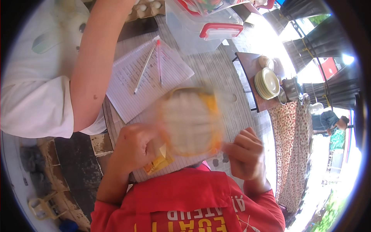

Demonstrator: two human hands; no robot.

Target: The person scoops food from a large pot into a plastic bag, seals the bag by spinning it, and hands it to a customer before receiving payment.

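Observation:
A motion-blurred package [188, 123], whitish in the middle with yellow-orange edges, spans the space between my hands above the table. My left hand [136, 145] has its fingers closed at the left edge of the package. At its lower right edge, the fingertips of my right hand [245, 153] pinch it. Blur hides what the package is. Below it, beside my left hand, a small yellow packet [158, 164] lies on the table. Farther up is an open lined notebook [127, 95] with handwriting, with a silver pen [144, 69] and a pink pen [159, 62] on it.
Another person's arm [94, 66] in a white sleeve reaches over the table from the left. Clear plastic boxes with red handles [221, 27] and an egg tray [147, 13] stand at the far side. A brown side table [250, 69] at right holds stacked plates [268, 83].

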